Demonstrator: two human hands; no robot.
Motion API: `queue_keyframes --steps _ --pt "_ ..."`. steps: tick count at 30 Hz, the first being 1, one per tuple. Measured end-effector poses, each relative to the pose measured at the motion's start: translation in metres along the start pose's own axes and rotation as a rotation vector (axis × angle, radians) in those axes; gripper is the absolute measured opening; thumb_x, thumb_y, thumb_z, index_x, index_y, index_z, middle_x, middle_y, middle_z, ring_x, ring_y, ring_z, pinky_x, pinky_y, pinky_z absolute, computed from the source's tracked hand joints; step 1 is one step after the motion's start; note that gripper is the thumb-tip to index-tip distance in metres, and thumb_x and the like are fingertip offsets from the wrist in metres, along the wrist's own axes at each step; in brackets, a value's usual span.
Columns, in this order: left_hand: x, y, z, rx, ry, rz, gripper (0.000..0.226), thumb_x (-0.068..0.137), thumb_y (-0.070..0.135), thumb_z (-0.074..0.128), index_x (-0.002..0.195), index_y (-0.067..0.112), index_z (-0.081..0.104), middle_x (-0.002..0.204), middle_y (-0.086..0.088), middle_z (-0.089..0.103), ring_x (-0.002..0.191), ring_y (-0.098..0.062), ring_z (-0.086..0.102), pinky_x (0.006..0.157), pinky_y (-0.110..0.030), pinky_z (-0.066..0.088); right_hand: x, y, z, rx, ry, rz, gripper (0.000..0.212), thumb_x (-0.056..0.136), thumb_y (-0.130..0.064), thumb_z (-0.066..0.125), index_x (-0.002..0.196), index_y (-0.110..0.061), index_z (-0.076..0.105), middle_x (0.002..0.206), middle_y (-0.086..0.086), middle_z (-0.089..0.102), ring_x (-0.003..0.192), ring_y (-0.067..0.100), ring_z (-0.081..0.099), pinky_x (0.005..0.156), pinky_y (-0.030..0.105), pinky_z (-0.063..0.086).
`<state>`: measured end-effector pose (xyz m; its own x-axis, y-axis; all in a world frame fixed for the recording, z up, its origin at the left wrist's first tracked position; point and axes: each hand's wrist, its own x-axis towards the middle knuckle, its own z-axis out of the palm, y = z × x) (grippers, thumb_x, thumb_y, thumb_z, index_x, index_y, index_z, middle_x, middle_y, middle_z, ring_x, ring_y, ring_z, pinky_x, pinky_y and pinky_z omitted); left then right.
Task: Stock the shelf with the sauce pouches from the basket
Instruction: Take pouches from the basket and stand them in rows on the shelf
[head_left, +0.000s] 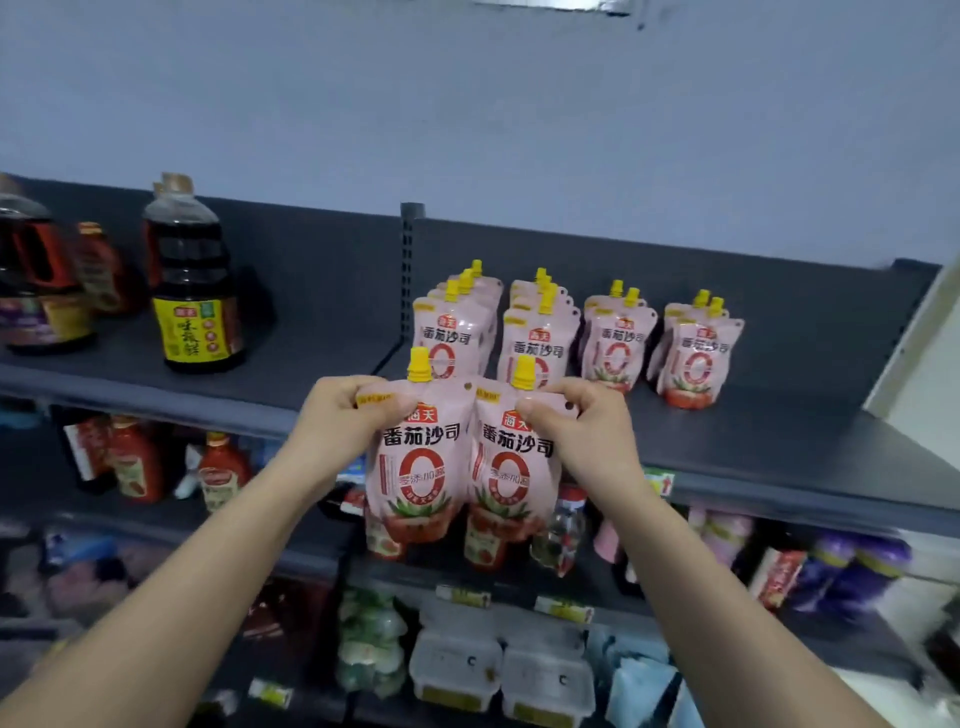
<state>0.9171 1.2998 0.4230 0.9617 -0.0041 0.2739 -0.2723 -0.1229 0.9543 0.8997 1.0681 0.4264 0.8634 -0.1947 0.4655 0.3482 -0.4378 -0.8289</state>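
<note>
I hold two pink tomato sauce pouches with yellow caps side by side in front of the top shelf's edge. My left hand (347, 415) pinches the top corner of the left pouch (415, 467). My right hand (576, 421) pinches the top corner of the right pouch (511, 467). Both pouches hang upright, touching each other. On the dark top shelf (779, 431) behind them stand several rows of the same pouches (540, 338). The basket is out of view.
Dark soy sauce bottles (195, 291) stand on the left part of the top shelf, beyond a metal upright (410, 260). Lower shelves hold red ketchup bottles (135, 462), plastic boxes (498, 670) and other goods. A wall rises behind the shelf.
</note>
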Motion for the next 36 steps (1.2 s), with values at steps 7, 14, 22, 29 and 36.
queue_keyframes --steps 7,14,22,29,36 --pt "0.020 0.039 0.119 -0.081 -0.079 0.060 0.003 0.082 0.009 0.070 0.081 0.011 0.072 0.072 0.003 0.075 0.068 -0.010 0.072 0.062 -0.026 0.056 0.029 0.019 -0.117 -0.035 0.045 -0.014 0.009 0.078 -0.024 0.077 0.082 -0.016 0.074 0.085 -0.001 0.073 0.092 0.023 0.068 0.088 0.047 0.053" --pt "0.057 0.074 0.202 -0.088 -0.118 0.118 0.006 0.084 0.008 0.069 0.078 0.011 0.070 0.067 0.006 0.074 0.063 -0.006 0.070 0.056 -0.019 0.055 0.078 0.040 -0.193 -0.032 0.093 -0.015 0.022 0.076 -0.019 0.079 0.062 -0.035 0.073 0.093 -0.002 0.075 0.101 0.023 0.067 0.091 0.048 0.053" --pt "0.120 0.069 0.262 -0.080 -0.164 0.113 0.008 0.085 0.005 0.067 0.077 0.003 0.069 0.066 0.003 0.073 0.064 -0.010 0.071 0.064 -0.025 0.057 0.133 0.080 -0.231 0.067 0.094 0.041 0.019 0.081 -0.008 0.074 0.071 -0.024 0.070 0.068 -0.009 0.073 0.063 0.007 0.071 0.052 0.019 0.051" --pt "0.170 0.044 0.291 -0.034 -0.161 0.051 0.009 0.086 0.005 0.066 0.083 0.013 0.068 0.084 -0.006 0.072 0.065 -0.006 0.069 0.055 -0.015 0.053 0.177 0.131 -0.237 0.064 0.094 0.117 0.011 0.079 -0.009 0.076 0.073 -0.017 0.072 0.068 -0.004 0.073 0.062 0.010 0.070 0.053 0.022 0.053" --pt "0.191 0.029 0.305 0.053 -0.159 -0.021 0.008 0.087 0.006 0.066 0.094 0.008 0.069 0.079 0.003 0.070 0.056 0.003 0.066 0.048 -0.009 0.048 0.203 0.165 -0.234 0.097 0.070 0.190 0.004 0.080 -0.009 0.075 0.080 -0.012 0.073 0.080 0.004 0.075 0.073 0.018 0.074 0.061 0.030 0.059"
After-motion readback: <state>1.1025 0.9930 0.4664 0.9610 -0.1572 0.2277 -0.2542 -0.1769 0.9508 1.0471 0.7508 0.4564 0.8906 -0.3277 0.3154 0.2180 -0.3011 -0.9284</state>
